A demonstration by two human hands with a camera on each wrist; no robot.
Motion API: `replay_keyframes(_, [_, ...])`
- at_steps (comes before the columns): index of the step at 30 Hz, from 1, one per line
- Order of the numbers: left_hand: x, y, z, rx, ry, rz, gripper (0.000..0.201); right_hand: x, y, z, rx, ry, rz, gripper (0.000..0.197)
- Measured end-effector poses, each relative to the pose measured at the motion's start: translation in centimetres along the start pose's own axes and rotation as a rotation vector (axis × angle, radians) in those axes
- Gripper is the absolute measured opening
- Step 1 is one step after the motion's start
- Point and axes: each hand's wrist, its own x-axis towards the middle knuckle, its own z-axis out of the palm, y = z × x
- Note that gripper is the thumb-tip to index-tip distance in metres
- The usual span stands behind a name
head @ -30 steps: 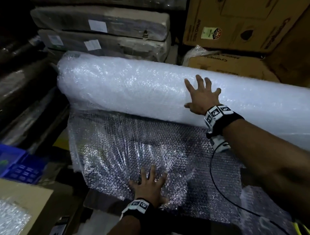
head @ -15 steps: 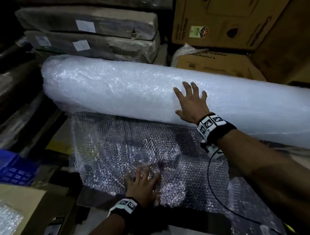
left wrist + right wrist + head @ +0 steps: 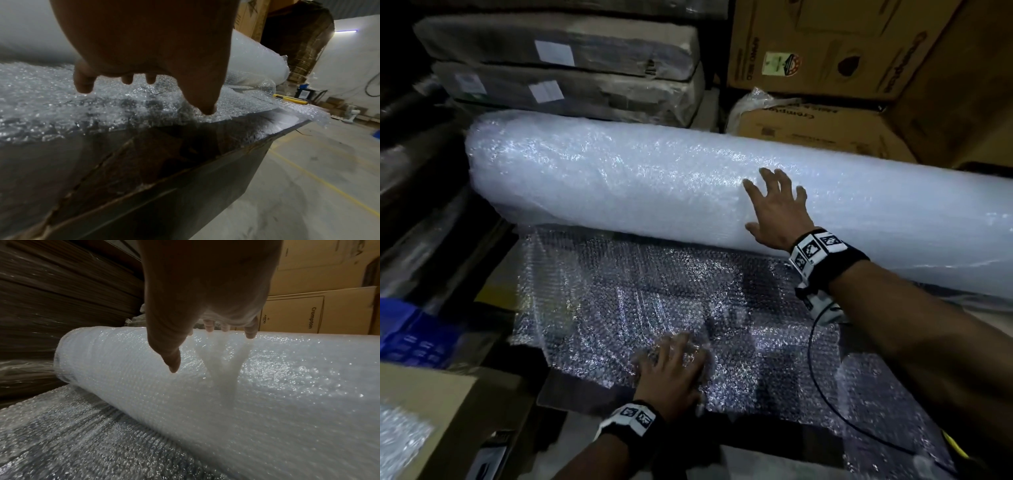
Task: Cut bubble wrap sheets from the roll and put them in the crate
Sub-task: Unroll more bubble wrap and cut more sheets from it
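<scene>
Our right hand (image 3: 779, 214) lies flat against the near side of the bubble wrap roll (image 3: 619, 185), fingers (image 3: 249, 333) spread and straight, palm pressing the wrap and gripping nothing; the wrist view shows the thumb lifted a little off the surface. Our left hand (image 3: 671, 370) rests palm down on the unrolled sheet (image 3: 619, 308), close to its near edge, with fingers (image 3: 83, 82) bent loosely onto the bubbles; they press on the sheet, and we cannot tell whether they gather any of it. The roll sits beyond both hands, a thick white cylinder lying on its side, its long axis running from far left to right and running out of the head view on the right. Its left end shows as a rounded face. The sheet comes off the underside of the roll toward us and spreads flat over a dark surface (image 3: 144, 162), its loose edge lying just behind the surface's near edge. Beyond the roll stand wrapped flat packages (image 3: 558, 51) stacked on the left and brown cardboard cartons (image 3: 825, 51) on the right. At the far left of the head view sits a blue crate (image 3: 410, 329), well apart from both hands, and a flat piece of cardboard (image 3: 431, 411) lies in front of it.
</scene>
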Motion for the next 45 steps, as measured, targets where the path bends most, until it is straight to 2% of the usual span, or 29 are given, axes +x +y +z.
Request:
replay_keyframes(2, [0.0,0.5,0.3,0.012,-0.029,0.065,0.09,-0.3,0.1,0.0,0.003,0.001,-0.002,0.086])
replay_keyframes(4, [-0.1,0.5,0.7,0.053,0.0,0.114,0.088,-0.6,0.2,-0.1,0.007,0.003,0.0,0.087])
replay_keyframes(6, [-0.5,0.3,1.2,0.042,-0.059,0.119,0.084,-1.0,0.4,-0.1,0.005,0.004,0.001,0.087])
replay_keyframes(9, [-1.1,0.3,-0.1,0.056,-0.123,0.099,0.09,-1.7,0.7,-0.2,-0.005,-0.013,0.004,0.087])
replay_keyframes(11, [-1.2,0.7,-0.2,0.084,-0.117,0.127,0.084,-2.0,0.9,-0.2,0.002,-0.018,0.009,0.087])
replay_keyframes(12, [-1.1,0.8,0.6,0.103,-0.07,0.152,0.08,-2.3,1.0,-0.3,0.009,-0.018,0.012,0.087])
replay_keyframes(14, [-1.1,1.7,0.7,0.047,-0.059,0.188,0.081,-2.8,1.1,-0.4,0.017,-0.014,0.019,0.087])
replay_keyframes(20, [-1.2,4.6,0.0,0.072,-0.15,0.257,0.08,-6.2,2.5,-0.1,0.056,-0.024,0.049,0.084])
replay_keyframes(24, [-1.1,4.9,0.4,0.086,-0.146,0.276,0.079,-12.9,2.8,2.7,0.162,-0.008,0.077,0.073])
replay_keyframes(29, [-0.7,5.2,-0.6,0.12,-0.136,0.297,0.076,-25.2,1.3,10.9,0.189,-0.304,0.119,0.077])
replay_keyframes(31, [-0.6,5.0,-1.2,0.136,-0.239,0.258,0.08,-28.7,0.7,12.9,0.165,-0.371,0.108,0.076])
replay_keyframes(32, [-0.3,4.8,-0.5,0.132,-0.247,0.239,0.08,-30.2,0.6,13.6,0.155,-0.423,0.117,0.075])
replay_keyframes(35, [-0.1,4.4,1.1,0.195,-0.212,0.267,0.085,-33.1,0.6,15.4,0.131,-0.461,0.139,0.071])
replay_keyframes(38, [0.4,4.4,0.3,0.208,-0.064,0.333,0.072,-35.1,0.5,16.4,0.124,-0.457,0.102,0.074])
replay_keyframes(41, [3.0,4.6,-4.4,0.102,0.099,0.254,0.063,-35.7,0.2,15.9,0.156,-0.462,0.104,0.073])
replay_keyframes(43, [6.4,4.5,-8.5,0.07,0.27,0.185,0.073,-35.1,-0.2,15.3,0.191,-0.436,0.114,0.071])
replay_keyframes(45, [9.8,4.4,-13.1,0.089,0.328,0.087,0.081,-33.8,-0.7,14.7,0.21,-0.398,0.119,0.07])
